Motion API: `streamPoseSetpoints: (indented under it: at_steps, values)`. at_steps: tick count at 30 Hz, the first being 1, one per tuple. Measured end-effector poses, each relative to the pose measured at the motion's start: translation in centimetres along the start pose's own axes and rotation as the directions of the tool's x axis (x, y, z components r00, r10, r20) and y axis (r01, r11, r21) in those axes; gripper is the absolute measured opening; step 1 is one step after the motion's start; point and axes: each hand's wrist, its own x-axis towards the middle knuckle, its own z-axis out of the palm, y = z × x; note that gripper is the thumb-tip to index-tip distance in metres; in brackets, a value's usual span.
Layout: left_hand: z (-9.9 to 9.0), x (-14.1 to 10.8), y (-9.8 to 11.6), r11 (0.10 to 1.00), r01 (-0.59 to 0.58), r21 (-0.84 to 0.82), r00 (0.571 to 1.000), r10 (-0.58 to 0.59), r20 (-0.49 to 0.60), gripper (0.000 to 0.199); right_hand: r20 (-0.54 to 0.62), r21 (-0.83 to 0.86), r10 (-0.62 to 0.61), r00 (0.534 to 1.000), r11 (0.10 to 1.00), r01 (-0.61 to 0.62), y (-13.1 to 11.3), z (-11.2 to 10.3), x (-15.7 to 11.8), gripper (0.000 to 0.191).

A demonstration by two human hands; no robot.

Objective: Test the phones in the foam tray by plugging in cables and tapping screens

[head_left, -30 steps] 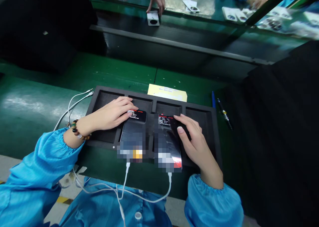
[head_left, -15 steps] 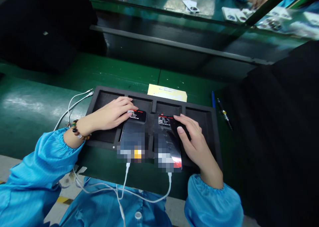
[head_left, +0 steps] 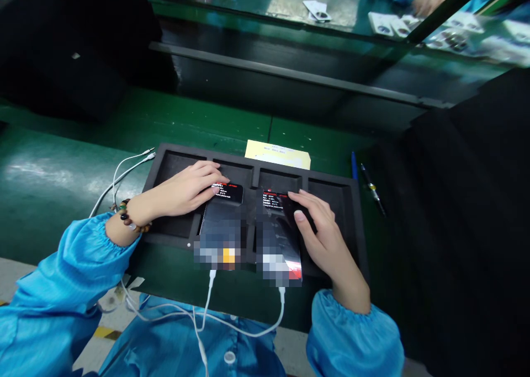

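Two smartphones lie partly over a black compartment tray, their lower ends reaching past its near edge. Red and white text lights the upper part of both screens. My left hand is open, fingers stretched over the top left of the left phone. At the upper right side of the right phone, my right hand touches or nearly touches its edge, fingers out and thumb apart. White charging cables plug into the phones' bottom ends. Pixelation hides the lower parts of both phones.
A yellow paper slip sits behind the tray. To the right lie a blue pen and a dark pen. Loose cable ends rest at the left. Beyond the divider, a co-worker's hands are near white parts.
My hands and the phones stay in place. Across the divider, another white part has come into view at the top, and the co-worker's hands have shifted slightly.
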Motion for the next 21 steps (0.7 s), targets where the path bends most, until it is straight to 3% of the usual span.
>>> streamPoseSetpoints:
  at_steps: [21]
  values:
    - [0.19, -0.11, -0.18, 1.000, 0.016, 0.002, 1.000, -0.016, 0.020, 0.040, -0.004, -0.005, -0.028, 1.000, 1.000, 0.028, 0.29, 0.11, -0.03, 0.042]
